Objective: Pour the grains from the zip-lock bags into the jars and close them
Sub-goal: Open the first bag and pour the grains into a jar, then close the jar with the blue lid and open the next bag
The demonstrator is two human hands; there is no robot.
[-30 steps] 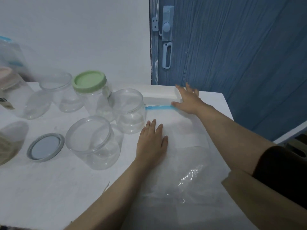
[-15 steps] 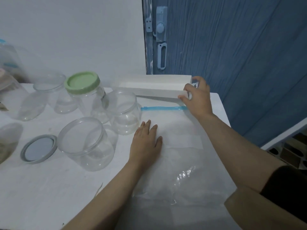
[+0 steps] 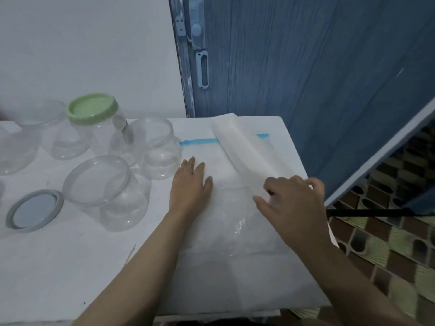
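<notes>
On a white table (image 3: 58,267) that stands against a pale wall and next to a blue wooden door (image 3: 306,67), a clear zip-lock bag (image 3: 235,220) with a blue seal strip lies flat near the right edge. A patterned tile floor (image 3: 388,243) shows beyond the table's right side.

In the head view, the left hand (image 3: 189,184) lies palm down on the bag's left part, its fingers (image 3: 191,165) straight and close together, pressing the plastic flat. The right hand (image 3: 294,203) is at the bag's right side with curled fingers (image 3: 261,200) that pinch the corner of a folded-over white flap (image 3: 240,147), which crosses the blue strip at a slant; whether the flap is paper or part of the bag cannot be told.

To the left of the bag stand several clear plastic jars: an open jar (image 3: 155,149) just beside the left hand, a larger open jar (image 3: 108,194) nearer the viewer, and a jar with a green lid (image 3: 91,109) behind them. A grey lid (image 3: 34,210) lies flat on the table by the large jar.
</notes>
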